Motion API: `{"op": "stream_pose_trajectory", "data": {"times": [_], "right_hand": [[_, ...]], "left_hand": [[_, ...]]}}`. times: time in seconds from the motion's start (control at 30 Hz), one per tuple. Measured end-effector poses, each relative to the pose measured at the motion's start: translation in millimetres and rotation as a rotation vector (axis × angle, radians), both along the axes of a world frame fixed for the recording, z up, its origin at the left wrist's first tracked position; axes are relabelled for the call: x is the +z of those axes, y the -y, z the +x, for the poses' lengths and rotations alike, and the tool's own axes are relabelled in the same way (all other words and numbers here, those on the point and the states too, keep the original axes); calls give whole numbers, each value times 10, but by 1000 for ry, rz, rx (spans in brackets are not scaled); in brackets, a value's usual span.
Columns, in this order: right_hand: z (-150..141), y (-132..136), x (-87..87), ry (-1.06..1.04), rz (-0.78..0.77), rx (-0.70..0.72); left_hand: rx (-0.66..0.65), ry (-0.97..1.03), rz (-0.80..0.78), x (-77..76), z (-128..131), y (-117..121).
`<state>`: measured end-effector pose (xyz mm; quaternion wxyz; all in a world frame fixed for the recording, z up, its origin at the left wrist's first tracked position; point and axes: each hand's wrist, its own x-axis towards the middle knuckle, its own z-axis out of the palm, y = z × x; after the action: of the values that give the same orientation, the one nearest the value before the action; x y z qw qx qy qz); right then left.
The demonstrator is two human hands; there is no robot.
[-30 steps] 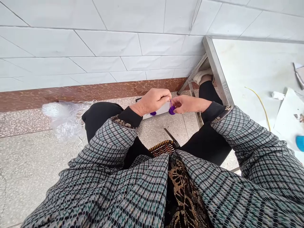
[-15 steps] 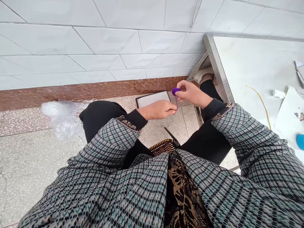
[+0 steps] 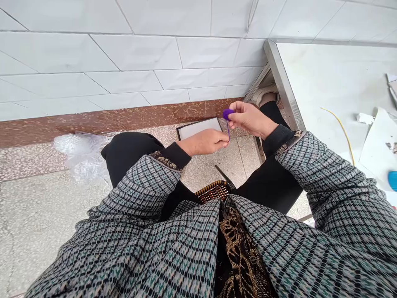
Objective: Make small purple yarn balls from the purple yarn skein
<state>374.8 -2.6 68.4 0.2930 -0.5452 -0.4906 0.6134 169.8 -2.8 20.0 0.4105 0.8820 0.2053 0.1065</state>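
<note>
Between the fingertips of my right hand (image 3: pixel 246 118) is a small fuzzy purple bundle, which looks like yarn (image 3: pixel 228 114). A thin purple strand (image 3: pixel 228 131) runs down from it to my left hand (image 3: pixel 206 142). My left fingers are closed in a pinch on the strand's lower end, just below and left of the right hand. Both hands are in the air above my lap. Behind and below the left hand, a flat white panel with a dark frame (image 3: pixel 198 126) lies on the floor, partly covered by that hand.
At right stands a white table (image 3: pixel 310 82) with a metal edge, bearing a yellow cord (image 3: pixel 343 129), paper (image 3: pixel 379 140) and a blue object (image 3: pixel 392 181). Clear plastic bags with white cord (image 3: pixel 82 155) lie on the floor at left. A tiled wall (image 3: pixel 139 54) rises ahead.
The purple bundle and my right fingers have shifted slightly left and up. My left hand keeps its pinch on the strand, almost in place. The view has tilted a little.
</note>
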Motion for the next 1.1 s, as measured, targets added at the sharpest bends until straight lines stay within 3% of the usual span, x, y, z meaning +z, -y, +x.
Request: {"op": "stream_pose_trajectory", "data": {"times": [0.07,0.13,0.2,0.33,0.4,0.5,0.6,0.7,0.77,0.83,0.93,1.03,1.1], "right_hand": [[11,12,-60,175,-19,132],[6,44,-63,243,-71,310],[-9,78,-8,149,-112,412],[-38,95,139,-116,-117,295],[-40,73,155,-171,-92,179],[-37,28,91,-187,-44,50],[-43,-3,-6,-99,6,9],[-57,-4,-60,91,23,31],[-61,10,-63,229,6,112],[-64,34,-46,322,-21,251],[-74,77,10,259,-66,415],[-94,105,86,52,-81,398],[-104,100,124,-41,-84,312]], "left_hand": [[18,63,22,50,-19,3],[181,113,80,78,-66,-48],[357,114,132,64,-116,-122],[492,0,165,-31,-153,-200],[451,-69,151,-60,-136,-179],[218,-145,82,-66,-81,-113],[-29,-114,-13,-55,-27,-59],[-84,-3,-43,-16,-18,-39],[3,71,-30,33,-43,-45],[174,128,-6,83,-82,-72],[442,164,37,100,-136,-151],[569,127,46,30,-155,-227],[557,66,17,-29,-139,-238]]}}
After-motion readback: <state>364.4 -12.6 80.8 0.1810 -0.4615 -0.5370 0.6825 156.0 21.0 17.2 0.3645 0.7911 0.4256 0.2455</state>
